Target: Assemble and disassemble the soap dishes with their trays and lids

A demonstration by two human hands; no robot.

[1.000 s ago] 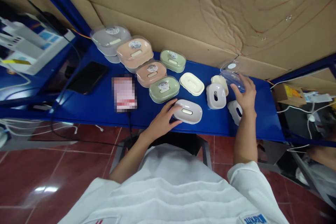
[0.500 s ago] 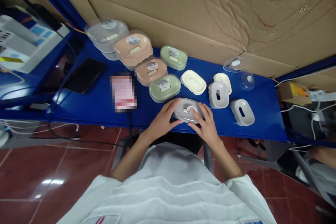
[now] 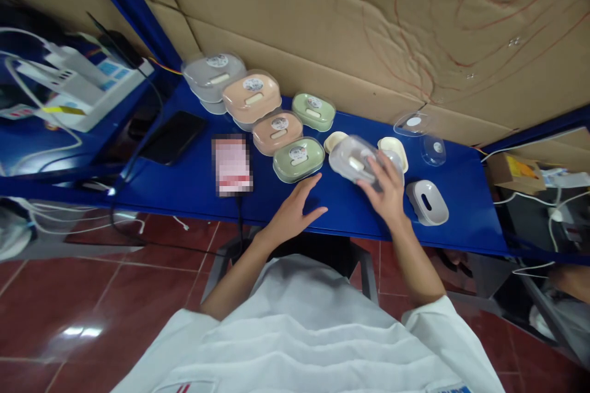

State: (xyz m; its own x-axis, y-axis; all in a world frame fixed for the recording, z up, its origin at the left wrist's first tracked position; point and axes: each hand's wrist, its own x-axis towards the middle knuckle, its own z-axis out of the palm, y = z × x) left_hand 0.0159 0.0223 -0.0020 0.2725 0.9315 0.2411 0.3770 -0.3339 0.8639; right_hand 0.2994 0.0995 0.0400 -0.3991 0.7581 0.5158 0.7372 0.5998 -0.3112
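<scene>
My right hand (image 3: 389,193) grips the right end of a grey soap box with a clear lid (image 3: 350,159), which looks raised and slightly blurred. Fingers spread, my left hand (image 3: 295,214) is empty near the table's front edge. Just beyond it sits a lidded green soap box (image 3: 297,167). The held box partly covers a cream soap dish part (image 3: 334,141). Another cream part (image 3: 397,151) lies behind my right hand, with a grey part mostly hidden there. Farther right rests a grey slotted base (image 3: 428,204).
Lidded soap boxes in grey (image 3: 214,80), orange (image 3: 252,101) and green (image 3: 314,113) stand at the back left. Loose clear lids (image 3: 434,152) lie near the cardboard wall (image 3: 295,24). A black phone-like slab (image 3: 173,138) and a pixelated item (image 3: 232,166) are at left.
The grey soap box has moved right and away from me in my right hand. My left hand has let go of it. The view has shifted slightly.
</scene>
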